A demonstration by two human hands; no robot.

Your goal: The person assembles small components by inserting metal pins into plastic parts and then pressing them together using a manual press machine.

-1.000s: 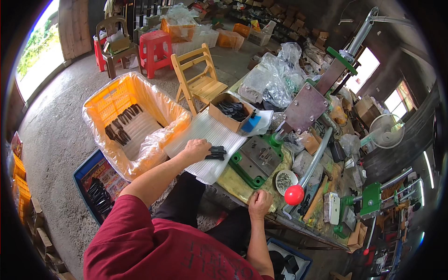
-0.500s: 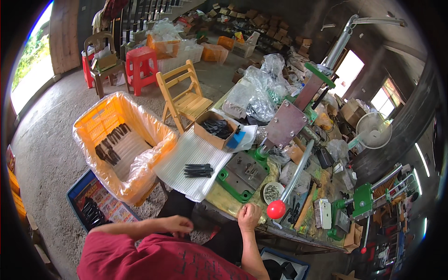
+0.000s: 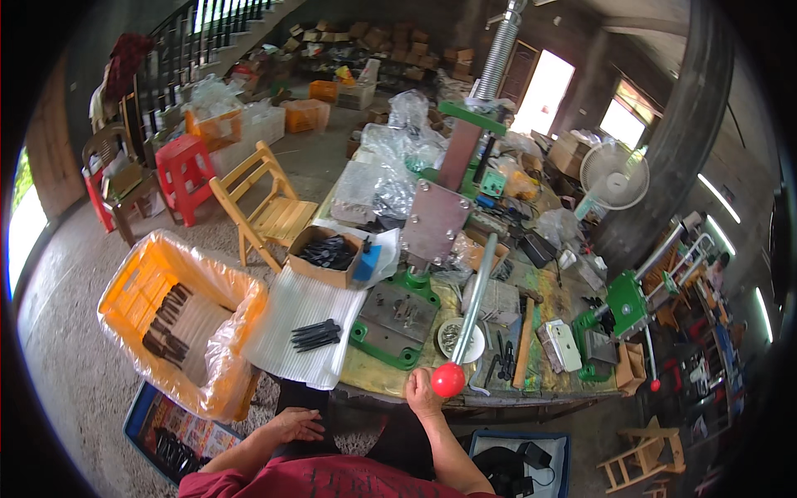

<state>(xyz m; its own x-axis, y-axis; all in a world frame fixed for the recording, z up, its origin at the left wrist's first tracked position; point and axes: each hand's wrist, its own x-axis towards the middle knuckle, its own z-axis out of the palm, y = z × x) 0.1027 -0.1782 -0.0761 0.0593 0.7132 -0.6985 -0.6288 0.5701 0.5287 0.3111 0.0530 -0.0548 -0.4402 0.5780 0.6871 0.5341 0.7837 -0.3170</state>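
My left hand (image 3: 297, 424) lies over my dark-trousered lap, fingers stretched out and holding nothing. At the table's near edge, my right hand (image 3: 424, 393) is curled closed, just left of the red ball knob (image 3: 448, 379) on the press's long metal lever (image 3: 476, 299). Its fingers are partly hidden, and whether they hold anything does not show. Beyond it stands the green hand press (image 3: 385, 355) with small metal parts on its plate. Left of the press, a stack of slim black pieces (image 3: 315, 334) rests on white foam sheeting (image 3: 278, 319). Behind that is a cardboard box (image 3: 320, 271) of black parts.
A plastic-lined orange crate (image 3: 124, 311) with rows of black pieces stands at left, above a blue tray (image 3: 137, 423). A white bowl (image 3: 473, 344) of small parts, a hammer (image 3: 525, 344) and a second green press (image 3: 624, 305) are at right. A wooden chair (image 3: 278, 217) stands beyond.
The whole view has turned to the right, so the crate and press appear farther left. My left hand's fingers are straighter than before. My right hand remains closed at the table edge.
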